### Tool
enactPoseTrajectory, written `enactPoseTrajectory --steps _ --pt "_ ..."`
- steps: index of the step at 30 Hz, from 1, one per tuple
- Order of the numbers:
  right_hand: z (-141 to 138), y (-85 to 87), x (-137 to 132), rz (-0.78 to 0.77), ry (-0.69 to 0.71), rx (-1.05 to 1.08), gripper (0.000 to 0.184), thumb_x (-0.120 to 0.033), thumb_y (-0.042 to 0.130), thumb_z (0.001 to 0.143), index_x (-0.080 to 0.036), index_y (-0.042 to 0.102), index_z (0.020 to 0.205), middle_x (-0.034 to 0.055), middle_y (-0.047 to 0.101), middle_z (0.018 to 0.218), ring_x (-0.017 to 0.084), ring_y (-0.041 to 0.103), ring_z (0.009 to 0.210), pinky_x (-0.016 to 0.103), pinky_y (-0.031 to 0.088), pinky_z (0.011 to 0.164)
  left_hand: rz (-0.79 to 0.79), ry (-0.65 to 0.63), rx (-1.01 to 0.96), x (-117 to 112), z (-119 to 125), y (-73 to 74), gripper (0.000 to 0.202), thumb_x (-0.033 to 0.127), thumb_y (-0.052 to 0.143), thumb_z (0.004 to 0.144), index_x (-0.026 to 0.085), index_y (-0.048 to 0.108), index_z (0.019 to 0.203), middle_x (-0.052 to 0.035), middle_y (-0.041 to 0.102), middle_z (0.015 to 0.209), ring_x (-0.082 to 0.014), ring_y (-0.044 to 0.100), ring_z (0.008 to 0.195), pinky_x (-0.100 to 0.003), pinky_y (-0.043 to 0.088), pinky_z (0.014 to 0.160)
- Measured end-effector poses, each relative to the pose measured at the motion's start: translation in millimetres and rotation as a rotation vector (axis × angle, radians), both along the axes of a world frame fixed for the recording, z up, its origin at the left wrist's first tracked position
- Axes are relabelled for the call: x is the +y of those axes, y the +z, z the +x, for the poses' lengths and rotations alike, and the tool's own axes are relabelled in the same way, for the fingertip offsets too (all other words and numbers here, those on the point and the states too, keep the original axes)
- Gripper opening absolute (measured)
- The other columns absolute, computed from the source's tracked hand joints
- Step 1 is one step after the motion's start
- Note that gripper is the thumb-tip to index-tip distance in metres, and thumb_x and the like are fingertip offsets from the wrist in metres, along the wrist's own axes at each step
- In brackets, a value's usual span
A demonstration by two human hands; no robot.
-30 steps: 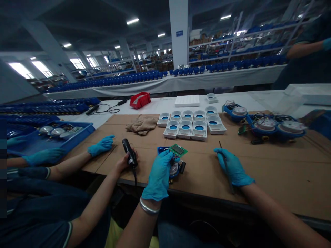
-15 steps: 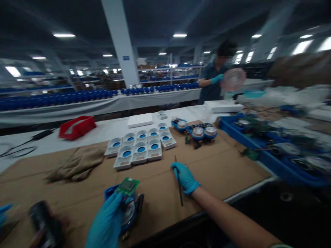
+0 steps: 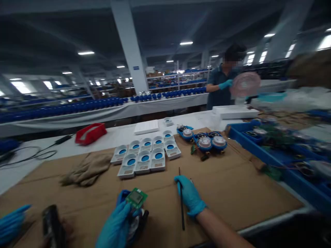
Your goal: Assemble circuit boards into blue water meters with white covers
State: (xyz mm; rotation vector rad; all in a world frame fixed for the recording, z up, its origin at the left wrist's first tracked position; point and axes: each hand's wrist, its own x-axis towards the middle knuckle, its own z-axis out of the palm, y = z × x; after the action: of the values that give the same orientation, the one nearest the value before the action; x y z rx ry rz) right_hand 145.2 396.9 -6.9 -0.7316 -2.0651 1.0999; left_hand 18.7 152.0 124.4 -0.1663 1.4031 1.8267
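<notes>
My left hand (image 3: 116, 227), in a blue glove, grips a blue meter unit (image 3: 133, 220) on the brown cardboard sheet (image 3: 227, 186); a small green circuit board (image 3: 136, 197) sticks up from the unit by my fingertips. My right hand (image 3: 190, 195), also gloved, is closed round a thin dark tool (image 3: 181, 198) whose tip points away from me; the hand rests on the cardboard. Several white covers with blue centres (image 3: 146, 155) lie in rows beyond both hands.
A neighbour's hand holds a black handheld device (image 3: 53, 225) at lower left, beside their blue glove (image 3: 11, 224). A tan cloth (image 3: 86, 168), three blue meters (image 3: 205, 139), a red bin (image 3: 90, 133), a blue tray of parts (image 3: 281, 151), and a standing co-worker (image 3: 222, 86).
The view swung right and then settled slightly back left. My hands keep their grips on the meter unit and the tool; the neighbour's device stays at lower left.
</notes>
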Motion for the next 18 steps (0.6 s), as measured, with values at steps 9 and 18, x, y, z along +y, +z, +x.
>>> enactPoseTrajectory --steps 9,18 --pt "7 -21.2 15 0.014 0.077 -0.091 0.039 -0.039 0.044 0.087 -0.023 0.066 0.115 0.0107 0.068 0.120 0.032 0.063 0.114 0.058 0.040 0.109 0.230 0.201 0.171 22 25 -9.4 0.084 0.023 0.091 0.051 0.022 0.058 0.129 -0.0016 0.067 0.068 -0.0119 0.057 0.051 -0.021 0.044 0.046" --pt "9 -56.6 42 0.057 0.174 -0.161 0.043 -0.052 0.050 0.079 -0.034 0.066 0.114 0.0159 0.066 0.121 0.042 0.061 0.115 0.060 0.043 0.106 0.321 0.251 0.228 4 45 -7.5 0.088 0.031 0.090 0.050 0.015 0.060 0.131 -0.0041 0.066 0.065 -0.0157 0.060 0.052 -0.026 0.050 0.049"
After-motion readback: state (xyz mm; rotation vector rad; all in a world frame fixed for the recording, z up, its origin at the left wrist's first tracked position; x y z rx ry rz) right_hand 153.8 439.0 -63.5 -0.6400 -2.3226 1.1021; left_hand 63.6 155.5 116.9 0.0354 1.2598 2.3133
